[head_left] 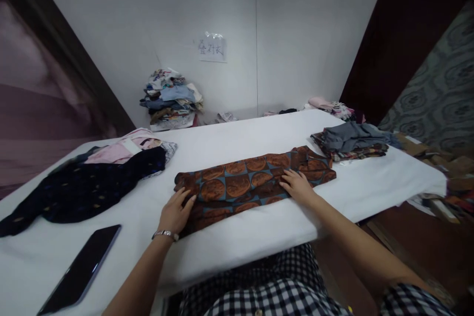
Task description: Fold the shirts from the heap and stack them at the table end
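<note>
A brown and blue patterned shirt (237,185) lies in a long folded strip across the front of the white-covered table (237,140). Its collar end points right. My left hand (177,211), with a metal band at the wrist, rests on the shirt's left end, fingers spread. On the shirt's right half lies my right hand (298,186), palm down with fingers stretched out. Neither hand grips the cloth as far as I can see; the left thumb's contact is partly hidden.
Left are a dark garment (92,182), pink clothes (126,147) and a black phone (83,269). Right, a grey garment (351,137) tops a folded stack. A tall clothes pile (172,98) stands by the wall, under a paper sign (212,48). Cardboard boxes (455,170) lie beyond the right edge.
</note>
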Tool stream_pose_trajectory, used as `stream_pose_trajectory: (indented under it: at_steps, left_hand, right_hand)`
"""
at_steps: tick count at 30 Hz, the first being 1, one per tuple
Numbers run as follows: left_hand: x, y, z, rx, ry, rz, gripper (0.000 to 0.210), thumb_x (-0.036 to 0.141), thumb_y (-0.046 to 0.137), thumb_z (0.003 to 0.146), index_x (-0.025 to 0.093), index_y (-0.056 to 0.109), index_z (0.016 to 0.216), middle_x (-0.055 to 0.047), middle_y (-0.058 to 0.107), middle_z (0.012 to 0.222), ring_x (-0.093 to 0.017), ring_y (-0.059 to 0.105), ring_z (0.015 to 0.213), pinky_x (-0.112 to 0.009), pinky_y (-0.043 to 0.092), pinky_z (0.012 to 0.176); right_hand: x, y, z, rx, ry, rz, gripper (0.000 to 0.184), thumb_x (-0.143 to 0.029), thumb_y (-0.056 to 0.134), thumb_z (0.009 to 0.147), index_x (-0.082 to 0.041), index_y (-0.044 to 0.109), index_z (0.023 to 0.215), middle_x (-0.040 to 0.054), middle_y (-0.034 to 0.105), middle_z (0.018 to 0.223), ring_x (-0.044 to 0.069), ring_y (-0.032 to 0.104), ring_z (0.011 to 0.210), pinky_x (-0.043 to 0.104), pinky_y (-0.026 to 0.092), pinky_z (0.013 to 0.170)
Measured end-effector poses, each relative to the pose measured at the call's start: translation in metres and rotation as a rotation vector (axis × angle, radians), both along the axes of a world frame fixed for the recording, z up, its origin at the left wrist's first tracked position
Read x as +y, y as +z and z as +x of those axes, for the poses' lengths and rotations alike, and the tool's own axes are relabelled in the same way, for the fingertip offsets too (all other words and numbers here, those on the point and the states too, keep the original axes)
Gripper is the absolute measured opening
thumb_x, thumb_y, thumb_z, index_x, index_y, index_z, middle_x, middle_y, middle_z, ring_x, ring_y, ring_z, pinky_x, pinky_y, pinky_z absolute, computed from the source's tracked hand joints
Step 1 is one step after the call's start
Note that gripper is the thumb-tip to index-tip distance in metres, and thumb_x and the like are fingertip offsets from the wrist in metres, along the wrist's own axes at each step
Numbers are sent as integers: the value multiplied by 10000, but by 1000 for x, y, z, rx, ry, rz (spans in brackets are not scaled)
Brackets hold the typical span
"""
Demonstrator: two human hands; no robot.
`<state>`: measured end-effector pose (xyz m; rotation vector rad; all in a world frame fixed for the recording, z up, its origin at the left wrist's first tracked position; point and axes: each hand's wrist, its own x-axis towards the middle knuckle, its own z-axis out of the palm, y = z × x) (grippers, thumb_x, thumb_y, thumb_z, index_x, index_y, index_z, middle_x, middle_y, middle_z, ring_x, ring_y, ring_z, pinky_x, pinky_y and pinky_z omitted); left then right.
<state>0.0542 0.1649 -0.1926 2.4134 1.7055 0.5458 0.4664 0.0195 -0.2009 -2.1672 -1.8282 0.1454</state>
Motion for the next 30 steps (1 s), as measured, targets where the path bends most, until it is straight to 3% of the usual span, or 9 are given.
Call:
stream_pose_trajectory:
  at_steps: [4, 6, 9, 12, 17, 21, 25, 30]
  left_hand:
    - [-6, 12, -1, 73, 355, -48, 638, 579, 297, 854, 124, 595, 1186, -193, 480, 1365, -330, 418, 1280, -491, 371, 1010]
    - [-9, 16, 5, 114, 436, -133, 679, 623, 280, 837, 116, 620, 1135, -212, 499, 1330, -363, 429, 1255, -543, 374, 969]
    - [-9, 19, 16, 91, 448, -191, 604, 589, 342, 833, 118, 630, 1078, -209, 575, 1223, -365, 474, 1196, -557, 366, 950]
    - [-7, 21, 23, 35, 445, -202, 466, 497, 479, 807, 118, 621, 1037, -212, 610, 1154, -363, 509, 1152, -495, 397, 923]
    - [0, 19, 25, -76, 410, -237, 351, 372, 573, 774, 130, 599, 1027, -192, 620, 1145, -302, 577, 1086, -369, 441, 859]
    - [11, 13, 24, -212, 439, -311, 418, 318, 627, 727, 131, 568, 1097, -166, 653, 1112, -270, 624, 1017, -323, 466, 802]
    - [19, 11, 27, -324, 454, -370, 435, 226, 634, 702, 147, 572, 1125, -125, 680, 1087, -235, 645, 991, -273, 482, 768]
    - [18, 24, 31, -394, 441, -364, 461, 145, 597, 697, 166, 567, 1156, -100, 680, 1104, -225, 642, 998, -270, 483, 805]
  right_hand:
    - [18, 18, -26, 73, 83, 232, 447, -445, 402, 926, -227, 532, 1294, 100, 407, 1441, 274, 279, 1373, 528, 249, 1075]
    - [35, 25, -47, 112, 155, 314, 479, -472, 398, 925, -233, 498, 1327, 99, 367, 1466, 280, 254, 1384, 528, 240, 1083]
    - [62, 24, -82, 127, 253, 316, 524, -506, 382, 925, -234, 452, 1367, 107, 305, 1497, 294, 219, 1394, 541, 210, 1092]
    - [79, 6, -109, 73, 307, 150, 571, -546, 403, 905, -230, 439, 1379, 125, 305, 1494, 302, 214, 1395, 555, 183, 1092]
    - [82, -20, -115, 18, 318, -8, 596, -575, 374, 904, -218, 455, 1375, 147, 315, 1485, 288, 214, 1397, 540, 124, 1108]
    - [85, -4, -115, 101, 299, -84, 625, -581, 406, 888, -208, 437, 1388, 156, 281, 1497, 306, 184, 1403, 561, 120, 1100]
    - [88, 14, -139, 139, 334, 26, 623, -544, 389, 906, -216, 350, 1435, 125, 212, 1527, 282, 117, 1420, 550, 115, 1109]
    - [83, -2, -166, 93, 440, -35, 572, -519, 415, 904, -204, 441, 1381, 137, 275, 1503, 289, 149, 1413, 545, 112, 1111]
